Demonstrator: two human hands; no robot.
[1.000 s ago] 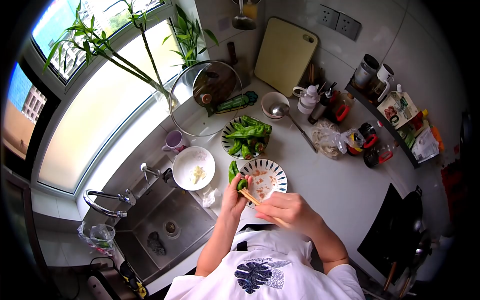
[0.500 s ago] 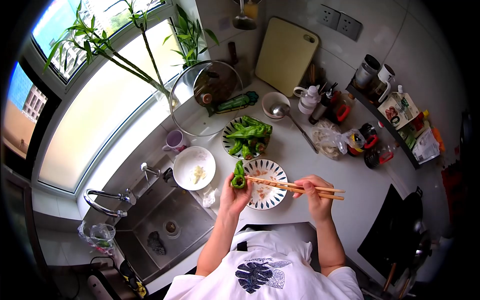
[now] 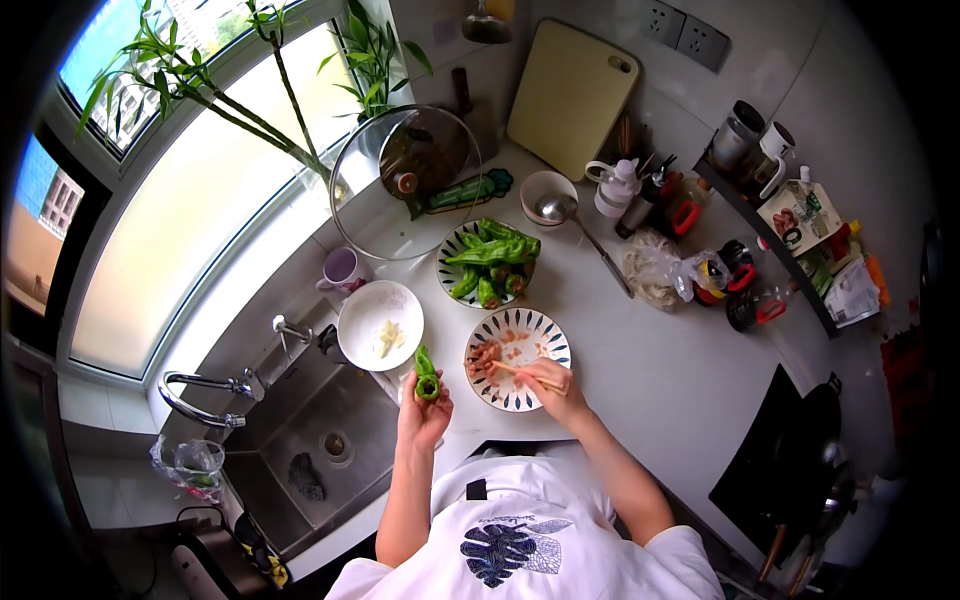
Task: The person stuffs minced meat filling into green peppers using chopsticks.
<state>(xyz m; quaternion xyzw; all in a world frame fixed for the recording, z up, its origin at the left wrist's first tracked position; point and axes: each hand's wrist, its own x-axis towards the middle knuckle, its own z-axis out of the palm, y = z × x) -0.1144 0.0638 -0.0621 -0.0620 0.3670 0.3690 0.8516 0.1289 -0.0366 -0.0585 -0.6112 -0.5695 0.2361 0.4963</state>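
My left hand [image 3: 424, 418] grips a green pepper [image 3: 427, 385] upright, its cut round opening facing up toward me. It is held beside the sink edge, left of a patterned plate [image 3: 540, 398]. My right hand [image 3: 560, 388] is closed around a pair of wooden chopsticks [image 3: 515, 371], whose tips reach into pinkish minced meat [image 3: 485, 358] on the plate's left side. Smaller bits of meat are scattered over the rest of that plate. Behind it, a bowl [image 3: 452, 290] is heaped with whole green peppers [image 3: 497, 258]. A white bowl [image 3: 350, 330] holds pale chopped pieces, perhaps garlic.
The sink [image 3: 300, 450] with its faucet [image 3: 205, 383] lies at left. A glass lid [image 3: 345, 225] and cutting board [image 3: 570, 95] lean at the back. A ladle [image 3: 590, 245] rests across a small bowl [image 3: 540, 185]. Bottles [image 3: 755, 310] and a stove [image 3: 765, 470] stand right.
My left hand has drawn the pepper left and down, off the plate. My right hand has swung the chopsticks away from the pepper and lowered their tips into the meat.
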